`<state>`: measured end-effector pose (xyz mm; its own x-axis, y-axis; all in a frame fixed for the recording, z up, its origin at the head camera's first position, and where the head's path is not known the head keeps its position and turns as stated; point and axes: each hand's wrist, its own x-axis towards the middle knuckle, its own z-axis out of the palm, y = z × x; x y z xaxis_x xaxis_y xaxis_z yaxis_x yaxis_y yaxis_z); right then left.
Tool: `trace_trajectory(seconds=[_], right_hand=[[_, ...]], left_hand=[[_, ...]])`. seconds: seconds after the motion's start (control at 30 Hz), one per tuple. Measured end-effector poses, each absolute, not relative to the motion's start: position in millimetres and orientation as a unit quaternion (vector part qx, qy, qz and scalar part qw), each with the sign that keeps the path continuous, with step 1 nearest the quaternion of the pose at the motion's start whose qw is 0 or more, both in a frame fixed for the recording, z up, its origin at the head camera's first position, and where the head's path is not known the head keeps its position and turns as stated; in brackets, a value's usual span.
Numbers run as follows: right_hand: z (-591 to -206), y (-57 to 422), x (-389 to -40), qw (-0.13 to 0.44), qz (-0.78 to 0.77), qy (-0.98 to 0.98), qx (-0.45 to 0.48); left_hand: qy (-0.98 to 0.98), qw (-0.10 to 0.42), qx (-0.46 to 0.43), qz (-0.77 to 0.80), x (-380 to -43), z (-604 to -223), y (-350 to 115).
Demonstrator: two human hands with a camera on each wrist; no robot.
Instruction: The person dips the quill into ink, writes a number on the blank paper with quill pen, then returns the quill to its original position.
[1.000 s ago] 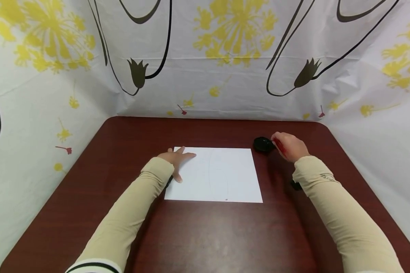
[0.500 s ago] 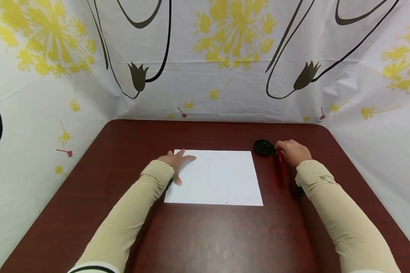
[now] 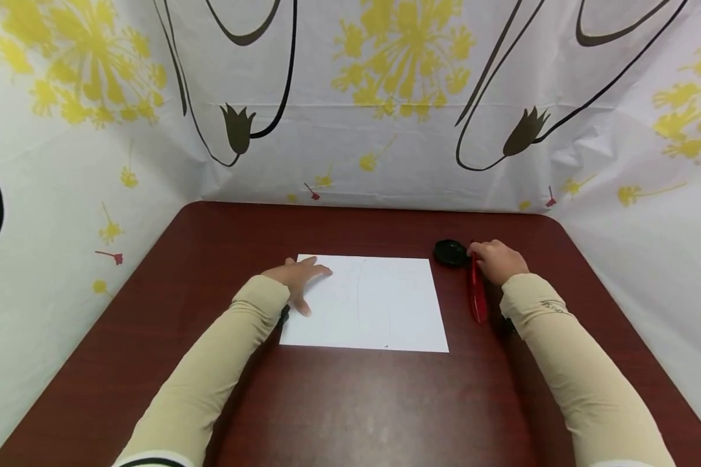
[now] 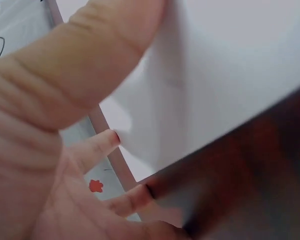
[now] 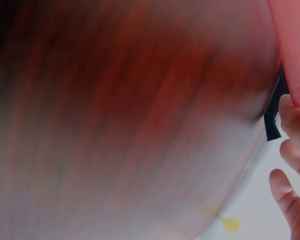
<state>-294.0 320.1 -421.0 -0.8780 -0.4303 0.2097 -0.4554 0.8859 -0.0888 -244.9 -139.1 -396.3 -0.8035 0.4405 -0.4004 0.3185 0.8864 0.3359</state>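
Observation:
A white sheet of paper lies on the dark red-brown table, with faint curved lines and a small dark mark near its front edge. My left hand rests on its left side with thumb and fingers spread; the left wrist view shows the thumb large over the sheet. To the right of the paper, my right hand pinches the far end of a long, narrow red object. Its pinkish-red surface meets the fingertips in the right wrist view. The exact kind of red object I cannot tell.
A dark round object lies beyond the paper's right corner, close to my right fingertips. A black piece shows beside the red object in the right wrist view. Patterned white cloth hangs around the table's far and side edges.
The red object, earlier within the right hand, has swung down and now stretches toward the near side beside the paper. The left hand has shifted slightly left, still on the sheet.

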Motion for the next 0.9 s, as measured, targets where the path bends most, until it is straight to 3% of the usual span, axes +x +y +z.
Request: trace_trajectory(seconds=[0.2,0.9], right_hand=[[-421.2,315.6,-294.2,0.067,0.068,-0.970,0.223],[-415.5,321.9,-294.9,0.050,0.071,-0.972,0.220]], left_hand=[[0.934,0.227,0.242,0.131,-247.2,-406.4,-150.6],[0.937,0.211,0.238,0.143,-238.1,-409.2,-159.8]])
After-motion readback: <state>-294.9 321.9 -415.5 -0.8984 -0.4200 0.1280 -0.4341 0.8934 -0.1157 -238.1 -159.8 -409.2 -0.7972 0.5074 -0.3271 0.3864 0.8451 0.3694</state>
